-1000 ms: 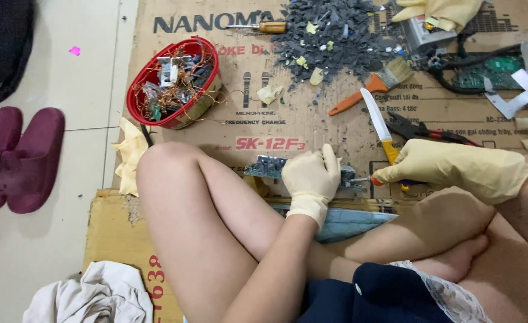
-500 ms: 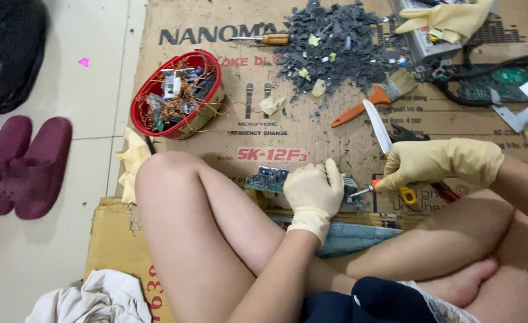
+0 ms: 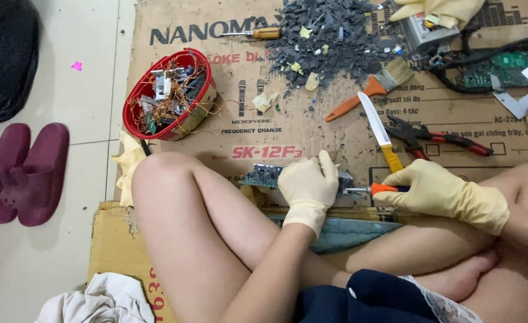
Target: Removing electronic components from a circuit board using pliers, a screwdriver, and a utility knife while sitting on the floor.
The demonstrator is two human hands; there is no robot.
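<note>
Far left: dark bag point(image 3: 3, 60) and maroon slippers point(image 3: 21, 173) on tile floor, well apart from the work. Pale cloth point(image 3: 96, 302) bottom left.

Red bowl point(image 3: 171, 93) of stripped wire and board scraps on cardboard sheet point(image 3: 294, 134), just above raised knee.

Centre: left hand point(image 3: 309, 188), gloved, closed down over circuit board point(image 3: 264, 175), pinning it against cardboard at front edge. Board partly hidden under glove.

Right hand point(image 3: 440, 194), gloved, wrapped tight around orange-handled screwdriver point(image 3: 372, 189); metal tip now touching board's right end beside left glove. A second ago held higher and further right, half a second ago closing in; now seated low, shaft nearly level. Reads as prying or unscrewing under way, not positioning.

Beyond: grey chip pile point(image 3: 330, 36), paintbrush point(image 3: 375, 88), yellow-handled knife point(image 3: 379, 131), red-handled pliers point(image 3: 437, 136), all untouched. Green board and cables point(image 3: 491, 66) far right.
</note>
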